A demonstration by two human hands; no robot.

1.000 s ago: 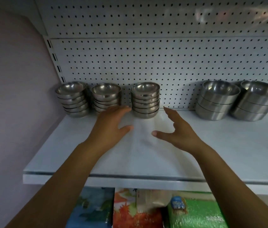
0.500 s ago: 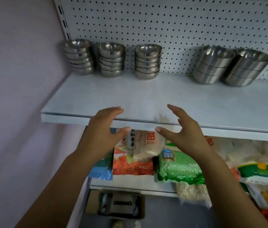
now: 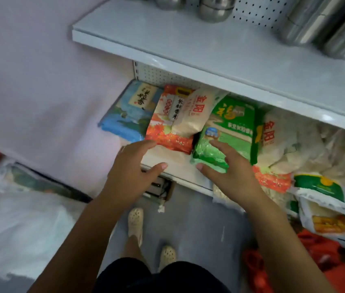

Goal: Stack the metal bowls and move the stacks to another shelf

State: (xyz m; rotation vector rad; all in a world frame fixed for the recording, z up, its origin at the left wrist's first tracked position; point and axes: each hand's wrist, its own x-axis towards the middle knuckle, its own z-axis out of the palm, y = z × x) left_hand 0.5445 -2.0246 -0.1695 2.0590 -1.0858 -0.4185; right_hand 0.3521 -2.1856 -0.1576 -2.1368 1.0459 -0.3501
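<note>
Stacks of metal bowls stand on the white upper shelf (image 3: pixel 188 45), cut off by the top edge: a small stack (image 3: pixel 215 8) in the middle, another small stack (image 3: pixel 168 2) to its left, and large stacks (image 3: pixel 307 22) at the right. My left hand (image 3: pixel 132 172) and my right hand (image 3: pixel 228 172) hover empty, fingers apart, below that shelf and in front of the lower shelf's rice bags. Neither hand touches a bowl.
The lower shelf holds packed bags: a blue one (image 3: pixel 125 115), an orange one (image 3: pixel 169 127), a green one (image 3: pixel 224 132) and pale ones to the right. A pink wall (image 3: pixel 40 81) is at the left. My feet stand on the grey floor (image 3: pixel 199 225); a white sack (image 3: pixel 19 225) lies left.
My view has tilted down from the bowl shelf to the lower shelf and floor. Both hands have dropped away from the bowl stacks, still empty and apart.
</note>
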